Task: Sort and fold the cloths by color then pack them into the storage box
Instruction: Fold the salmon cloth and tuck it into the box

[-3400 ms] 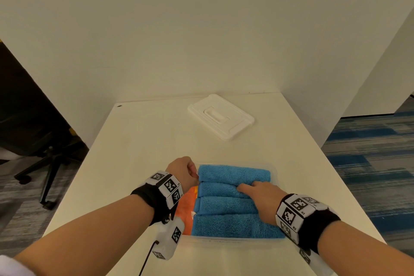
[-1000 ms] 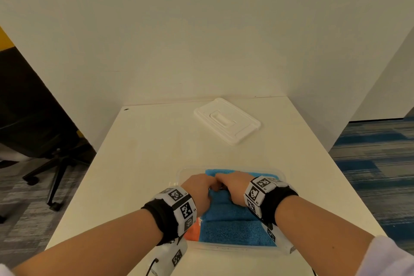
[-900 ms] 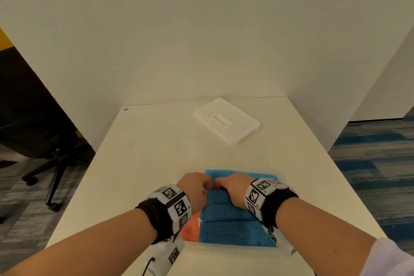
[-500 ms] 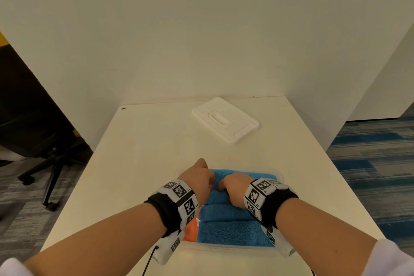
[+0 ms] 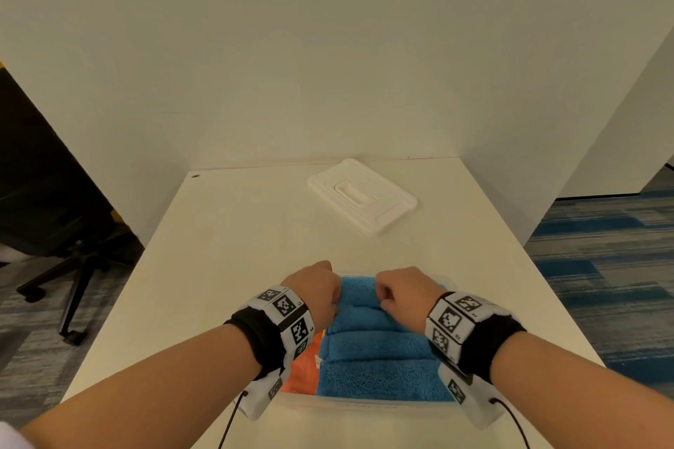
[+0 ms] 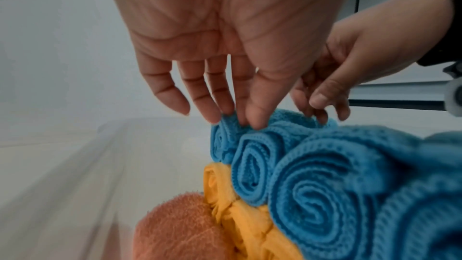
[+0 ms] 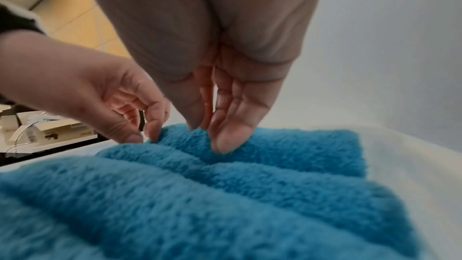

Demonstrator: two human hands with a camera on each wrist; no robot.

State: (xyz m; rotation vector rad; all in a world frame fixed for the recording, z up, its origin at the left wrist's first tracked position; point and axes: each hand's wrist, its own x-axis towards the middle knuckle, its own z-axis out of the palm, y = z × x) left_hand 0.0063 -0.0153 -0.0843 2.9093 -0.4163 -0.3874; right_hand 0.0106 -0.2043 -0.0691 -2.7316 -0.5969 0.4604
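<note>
Head view: even, soft indoor light, bright, no hard shadows; faint shade under forearms on worktop. Wide-angle bending at edges, walls bowed. Wrist views: strong fisheye, palms close and soft; nearest blue cloths blurred, left hand motion-smeared at fingertips. Right wrist palm in shade.

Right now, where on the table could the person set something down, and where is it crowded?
Bare tabletop lies left of the storage box, and between the box and the white lid. A narrower strip runs along the right edge. The box is crowded: blue rolled cloths fill it, orange cloth beneath, with the left hand and right hand on the far roll.
</note>
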